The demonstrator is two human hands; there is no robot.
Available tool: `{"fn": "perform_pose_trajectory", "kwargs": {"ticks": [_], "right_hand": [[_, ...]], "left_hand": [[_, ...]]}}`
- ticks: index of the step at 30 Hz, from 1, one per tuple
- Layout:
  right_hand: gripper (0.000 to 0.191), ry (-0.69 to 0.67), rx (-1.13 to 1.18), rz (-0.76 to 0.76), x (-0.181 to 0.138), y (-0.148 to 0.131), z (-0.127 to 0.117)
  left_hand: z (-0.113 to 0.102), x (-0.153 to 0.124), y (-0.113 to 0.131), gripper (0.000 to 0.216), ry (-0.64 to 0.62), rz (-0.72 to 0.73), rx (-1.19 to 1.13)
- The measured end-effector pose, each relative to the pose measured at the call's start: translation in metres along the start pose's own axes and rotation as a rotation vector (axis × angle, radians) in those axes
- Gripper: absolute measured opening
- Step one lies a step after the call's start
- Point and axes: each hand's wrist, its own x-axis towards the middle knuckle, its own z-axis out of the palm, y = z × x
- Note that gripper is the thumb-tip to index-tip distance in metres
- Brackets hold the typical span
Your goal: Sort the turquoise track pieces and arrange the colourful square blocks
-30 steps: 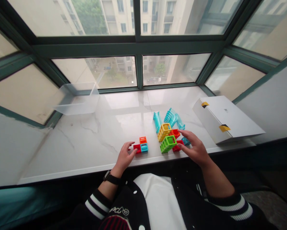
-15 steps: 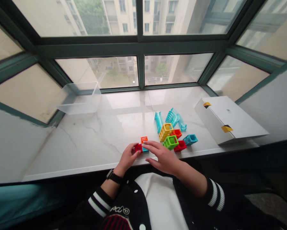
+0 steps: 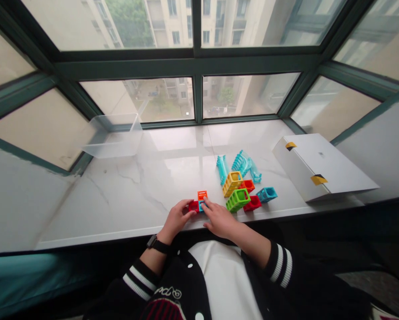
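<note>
The right hand (image 3: 220, 218), thumb spread, had reached a blue block (image 3: 201, 205) beside the red block (image 3: 194, 206) the left hand (image 3: 175, 218) pinched, so both met there.

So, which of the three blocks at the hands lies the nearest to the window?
The orange block, directly behind the blue block; that blue one and the red block sit side by side in the front row.

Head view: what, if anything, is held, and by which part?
Left hand: fingers around the left end of the red block. Right hand: fingers at the adjoining blue block. Firm grip cannot be told.
</note>
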Motion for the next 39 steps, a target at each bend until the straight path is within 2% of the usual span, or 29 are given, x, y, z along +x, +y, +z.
{"fn": "perform_pose_trajectory", "kwargs": {"ticks": [14, 23, 31, 36, 39], "right_hand": [[0.081, -0.046, -0.052, 0.018, 0.000, -0.003, 0.000], [0.083, -0.040, -0.053, 0.015, 0.000, 0.001, 0.006], [0.081, -0.034, -0.077, 0.025, 0.000, 0.002, 0.009], [0.075, -0.004, -0.006, 0.032, 0.000, 0.003, 0.007], [0.070, 0.075, 0.016, 0.005, -0.002, 0.003, 0.002]], "left_hand": [[-0.010, -0.002, 0.001, 0.039, -0.002, 0.020, 0.103], [-0.030, -0.001, -0.017, 0.042, 0.083, -0.033, 0.101], [-0.043, -0.004, -0.017, 0.054, 0.263, -0.231, -0.188], [-0.043, 0.001, 0.000, 0.056, 0.253, -0.210, -0.470], [-0.039, 0.003, 0.014, 0.049, 0.262, -0.176, -0.548]]}}
